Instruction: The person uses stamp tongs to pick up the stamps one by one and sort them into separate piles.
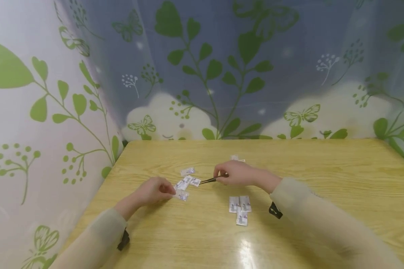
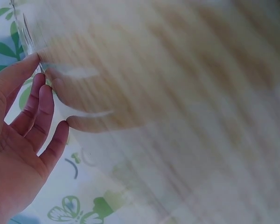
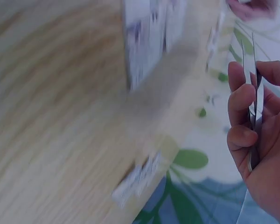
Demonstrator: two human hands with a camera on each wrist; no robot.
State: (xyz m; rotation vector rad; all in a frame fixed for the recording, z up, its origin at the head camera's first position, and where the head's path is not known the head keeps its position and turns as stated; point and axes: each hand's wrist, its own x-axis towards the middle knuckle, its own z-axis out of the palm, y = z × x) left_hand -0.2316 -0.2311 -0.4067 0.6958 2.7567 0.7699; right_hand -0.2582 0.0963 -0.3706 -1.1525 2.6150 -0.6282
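Note:
My right hand grips a pair of dark tweezers, also seen as slim metal tweezers in the right wrist view, where their tips stand slightly apart. Those tips point left, right at the edge of a small printed white packet. This packet is in a loose group with overlapping packets and a separate one behind. My left hand rests low at the group's left, fingertips at the nearest packet. In the left wrist view, its bent, spread fingers touch the tabletop.
Three similar packets lie together at the front right of the wooden table. More packets lie behind my right hand, partly hidden by it. A leaf-patterned curtain stands along the table's back and left side.

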